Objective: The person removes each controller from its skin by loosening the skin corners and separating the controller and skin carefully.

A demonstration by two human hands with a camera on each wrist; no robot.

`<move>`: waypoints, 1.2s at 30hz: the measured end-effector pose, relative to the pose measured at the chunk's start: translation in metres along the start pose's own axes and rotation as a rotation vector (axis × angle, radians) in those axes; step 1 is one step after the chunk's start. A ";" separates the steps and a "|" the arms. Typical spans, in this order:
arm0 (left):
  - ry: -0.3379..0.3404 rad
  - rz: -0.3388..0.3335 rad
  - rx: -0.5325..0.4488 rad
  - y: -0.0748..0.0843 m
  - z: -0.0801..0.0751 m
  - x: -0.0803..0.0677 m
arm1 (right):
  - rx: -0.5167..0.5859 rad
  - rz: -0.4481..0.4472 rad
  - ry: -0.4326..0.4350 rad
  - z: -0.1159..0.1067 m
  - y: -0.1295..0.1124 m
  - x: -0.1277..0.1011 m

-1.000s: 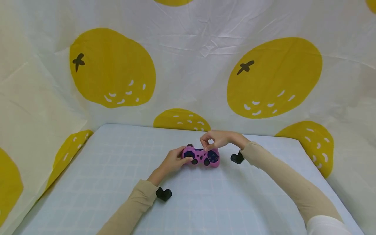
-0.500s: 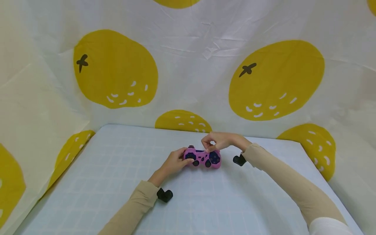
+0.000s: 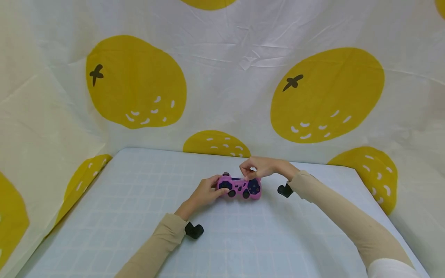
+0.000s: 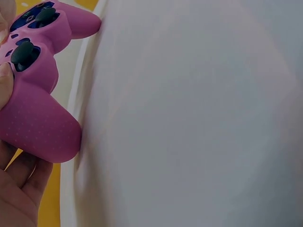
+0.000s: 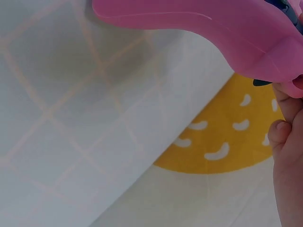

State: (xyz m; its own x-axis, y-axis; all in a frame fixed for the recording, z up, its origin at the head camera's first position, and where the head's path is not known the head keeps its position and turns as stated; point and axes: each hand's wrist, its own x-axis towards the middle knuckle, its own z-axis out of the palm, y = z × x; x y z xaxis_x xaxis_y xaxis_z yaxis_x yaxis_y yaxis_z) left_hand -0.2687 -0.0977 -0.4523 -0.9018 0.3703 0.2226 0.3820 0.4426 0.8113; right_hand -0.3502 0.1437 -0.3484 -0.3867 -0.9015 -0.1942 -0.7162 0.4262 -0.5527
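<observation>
Barely anything moved since the earlier frames: both hands stayed on the game controller (image 3: 239, 187), which sat at the same spot on the table (image 3: 139, 216), with only a slight shift of the view. Controller was pink with dark blue button zones and black sticks, lying mid-table toward the far edge, face up in the head view.

Left hand (image 3: 206, 190) gripped the controller's left handle, fingers curled under it and thumb near the left stick; left wrist view showed the pink handle (image 4: 40, 120) resting against the palm and fingers. Right hand (image 3: 259, 167) hovered over the controller's top right, fingers curled in a pinch at the upper edge; what exactly it pinched was too small to tell. Right wrist view showed the pink shell (image 5: 199, 28) from below, with fingertips (image 5: 289, 156) beside it.

Both forearms wore beige sleeves (image 3: 333, 210), each with a black wrist camera (image 3: 193, 230). White tablecloth had a faint grid. Behind it hung a white curtain (image 3: 229, 69) printed with big yellow fruits.
</observation>
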 end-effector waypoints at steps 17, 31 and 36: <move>-0.014 0.030 0.003 0.000 0.000 0.001 | 0.001 0.050 0.025 0.000 0.001 -0.006; -0.020 0.005 0.005 0.000 -0.001 0.001 | 0.007 0.047 0.038 0.000 0.005 -0.012; -0.030 -0.014 0.012 0.000 -0.002 0.001 | 0.013 0.054 0.046 0.000 0.005 -0.013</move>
State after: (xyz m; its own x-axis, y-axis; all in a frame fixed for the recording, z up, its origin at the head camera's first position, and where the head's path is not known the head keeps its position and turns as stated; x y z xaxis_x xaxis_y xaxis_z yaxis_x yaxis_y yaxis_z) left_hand -0.2700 -0.0993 -0.4512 -0.9005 0.3886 0.1950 0.3723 0.4577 0.8074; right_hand -0.3483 0.1576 -0.3486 -0.4510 -0.8728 -0.1868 -0.6863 0.4729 -0.5526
